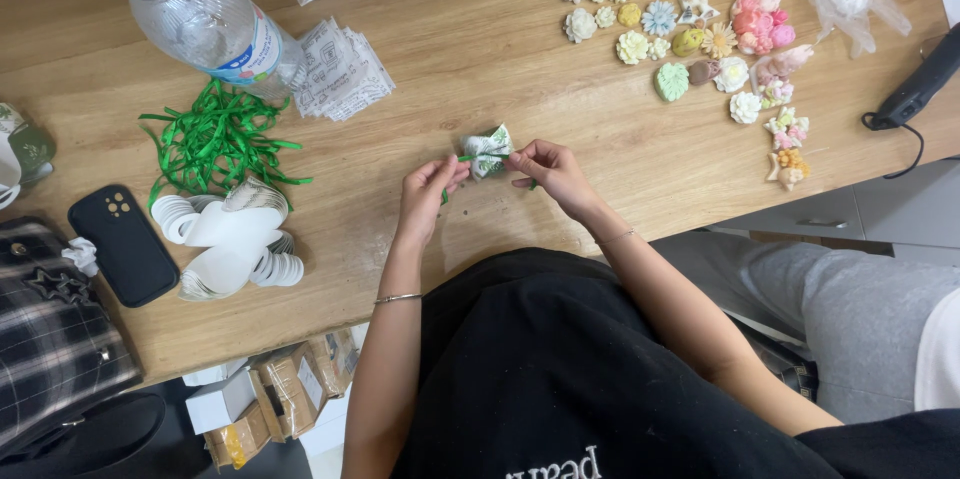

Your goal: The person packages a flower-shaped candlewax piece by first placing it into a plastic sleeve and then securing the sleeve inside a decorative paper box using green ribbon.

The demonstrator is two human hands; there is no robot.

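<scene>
Both hands pinch the small white-and-green wrapped paper pouch (489, 151) between their fingertips. Left hand (430, 189) and right hand (548, 169) each grip a thin green ribbon (468, 157) end beside it.

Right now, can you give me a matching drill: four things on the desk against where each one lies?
Things:
1. bottle
2. phone
3. ribbon pile
4. pouch

Places:
A. between both hands' fingers
B. far left, near the desk's front edge
C. top left, lying on its side
D. just below the bottle

Pairs: 1-C, 2-B, 3-D, 4-A. The left hand and right hand hold the pouch over the desk.
</scene>
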